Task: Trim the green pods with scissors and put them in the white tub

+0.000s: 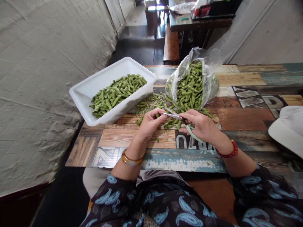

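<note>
My right hand (204,126) is closed on a pair of scissors (193,134) with pale green handles. The slightly parted blades point left, their tips close to my left fingers. My left hand (150,123) is pinched on a green edamame pod (157,116), mostly hidden by the fingers. Beyond my hands, a clear plastic bag (208,80) lies with its mouth toward me, and edamame pods (190,85) spill from it onto the table. At the left, a white plastic tub (81,91) holds a heap of pods (115,96).
Small trimmings (152,101) are scattered between tub and bag on the patchwork-patterned table (243,118). A white cap (287,129) is at the right edge. A rough wall (47,72) runs along the left. Behind stand a wooden bench (171,45) and another table (177,23).
</note>
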`<state>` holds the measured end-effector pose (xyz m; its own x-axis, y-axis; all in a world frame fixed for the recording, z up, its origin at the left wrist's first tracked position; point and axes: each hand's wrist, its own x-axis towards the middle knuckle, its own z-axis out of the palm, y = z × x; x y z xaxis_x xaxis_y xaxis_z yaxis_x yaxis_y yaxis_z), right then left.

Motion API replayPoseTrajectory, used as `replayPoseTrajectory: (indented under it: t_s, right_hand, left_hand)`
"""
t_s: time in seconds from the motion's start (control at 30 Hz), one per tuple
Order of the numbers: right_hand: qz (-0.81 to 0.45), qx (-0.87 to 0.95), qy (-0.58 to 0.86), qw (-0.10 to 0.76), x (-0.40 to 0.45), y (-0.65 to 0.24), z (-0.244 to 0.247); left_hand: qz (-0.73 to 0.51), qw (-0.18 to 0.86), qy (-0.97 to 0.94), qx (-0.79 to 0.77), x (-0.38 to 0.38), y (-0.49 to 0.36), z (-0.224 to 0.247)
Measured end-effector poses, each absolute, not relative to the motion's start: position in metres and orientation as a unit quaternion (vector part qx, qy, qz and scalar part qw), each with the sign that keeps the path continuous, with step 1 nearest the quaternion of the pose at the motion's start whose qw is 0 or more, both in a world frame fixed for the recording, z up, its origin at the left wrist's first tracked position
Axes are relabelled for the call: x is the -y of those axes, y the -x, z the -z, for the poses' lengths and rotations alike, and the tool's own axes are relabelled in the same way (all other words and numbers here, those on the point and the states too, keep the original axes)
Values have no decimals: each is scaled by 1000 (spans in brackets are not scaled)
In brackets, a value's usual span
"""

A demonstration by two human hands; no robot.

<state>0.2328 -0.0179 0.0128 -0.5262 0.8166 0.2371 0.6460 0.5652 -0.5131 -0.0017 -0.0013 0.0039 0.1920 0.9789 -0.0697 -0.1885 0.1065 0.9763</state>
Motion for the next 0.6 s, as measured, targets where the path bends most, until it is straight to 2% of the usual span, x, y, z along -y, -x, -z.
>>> replayPoseTrajectory:
  t_s: [0.27, 0.6]
  right_hand:
    - [-200, 852, 417, 243, 20, -228, -13]
    - [-196, 856, 410, 247, 20, -227, -12]
  left_hand:
    - [-439, 539, -561, -450, -1, 4, 0]
    - [-423, 557, -567, -435, 0, 3, -1]
